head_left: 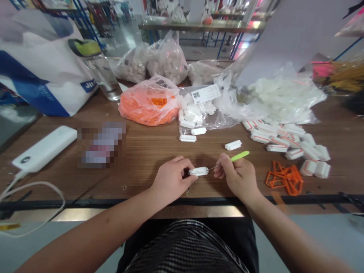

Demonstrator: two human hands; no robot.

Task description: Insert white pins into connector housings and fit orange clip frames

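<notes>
Between the thumb and fingers of my left hand (173,178) is a small white plastic connector housing (199,171), with a row of tiny holes along its face. My right hand (239,176) is closed around a thin metal pick with a lime-green handle (240,156). The pick's tip points left and reaches the right end of the housing; whether it goes inside is too small to tell. A loose white housing (233,145) lies just beyond my right hand. Two more housings (188,138) lie farther off, beside an open clear bag.
Orange plastic frames (284,178) and a pile of white housings with orange strips (284,138) lie at the right. Behind stand an orange-filled bag (148,104), a bag of white housings (196,113) and a water bottle (104,74). A white power bank (45,146) with its cable lies left.
</notes>
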